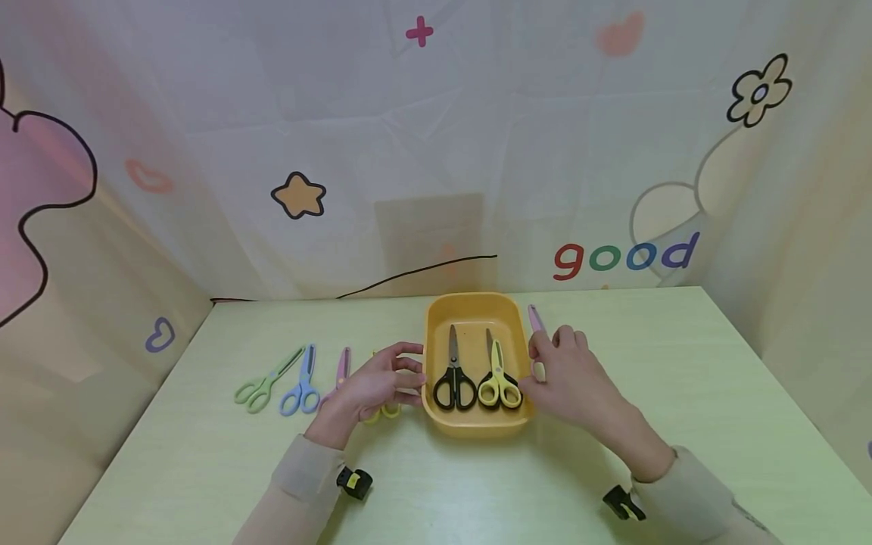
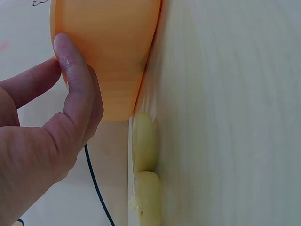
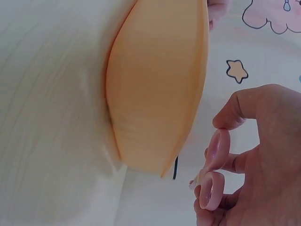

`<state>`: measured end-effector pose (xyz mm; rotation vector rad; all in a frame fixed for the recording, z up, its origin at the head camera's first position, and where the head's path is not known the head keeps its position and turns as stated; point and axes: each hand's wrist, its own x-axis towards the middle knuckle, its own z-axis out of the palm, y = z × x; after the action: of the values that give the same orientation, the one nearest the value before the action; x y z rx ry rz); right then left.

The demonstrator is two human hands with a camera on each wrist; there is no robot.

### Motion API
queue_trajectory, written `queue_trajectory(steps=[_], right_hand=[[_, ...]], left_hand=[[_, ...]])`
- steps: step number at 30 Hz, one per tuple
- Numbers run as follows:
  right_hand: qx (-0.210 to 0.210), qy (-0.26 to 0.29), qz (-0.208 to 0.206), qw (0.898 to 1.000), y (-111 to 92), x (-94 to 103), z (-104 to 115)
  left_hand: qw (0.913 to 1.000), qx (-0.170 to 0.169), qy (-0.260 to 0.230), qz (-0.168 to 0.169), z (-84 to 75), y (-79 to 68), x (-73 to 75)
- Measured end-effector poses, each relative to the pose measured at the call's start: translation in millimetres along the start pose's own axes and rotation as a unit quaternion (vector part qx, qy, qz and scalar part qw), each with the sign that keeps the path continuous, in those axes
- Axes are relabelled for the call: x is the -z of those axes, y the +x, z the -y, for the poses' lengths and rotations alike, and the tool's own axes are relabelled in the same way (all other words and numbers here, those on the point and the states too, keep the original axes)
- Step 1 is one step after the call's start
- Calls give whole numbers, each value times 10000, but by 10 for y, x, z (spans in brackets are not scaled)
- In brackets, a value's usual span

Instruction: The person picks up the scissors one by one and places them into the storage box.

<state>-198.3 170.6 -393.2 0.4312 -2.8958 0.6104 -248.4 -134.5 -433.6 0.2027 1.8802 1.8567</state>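
My right hand holds a pair of pink scissors by the handles, beside the right wall of a yellow plastic tray. The blades point away from me. At the tray's left side, my left hand touches the rim and outer wall with relaxed fingers. Inside the tray lie black-handled scissors and yellow scissors, which rest on top of another black-handled pair.
On the table left of the tray lie green scissors, blue scissors and purple-pink scissors. Yellow handles are partly hidden by the left hand. A printed curtain hangs behind the table.
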Motion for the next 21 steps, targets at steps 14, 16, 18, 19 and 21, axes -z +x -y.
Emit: queue_trajectory(steps=[14,16,18,19,21], right_hand=[[263,222,371,9987,135,-189,329],[252,247,482,9982,155,-216,360],[223,295,616,9974,168,-238,389],[224,294,668,9971,173,-246,402],[242,254,741,9966,180,-261,422]], left_hand=[[10000,3,-33,16,16,2,12],[10000,-2,-46,9,16,4,14],[10000,9,-58,5,15,4,14],[10000,13,-60,3,14,2,14],[10000,22,-69,3,12,0,12]])
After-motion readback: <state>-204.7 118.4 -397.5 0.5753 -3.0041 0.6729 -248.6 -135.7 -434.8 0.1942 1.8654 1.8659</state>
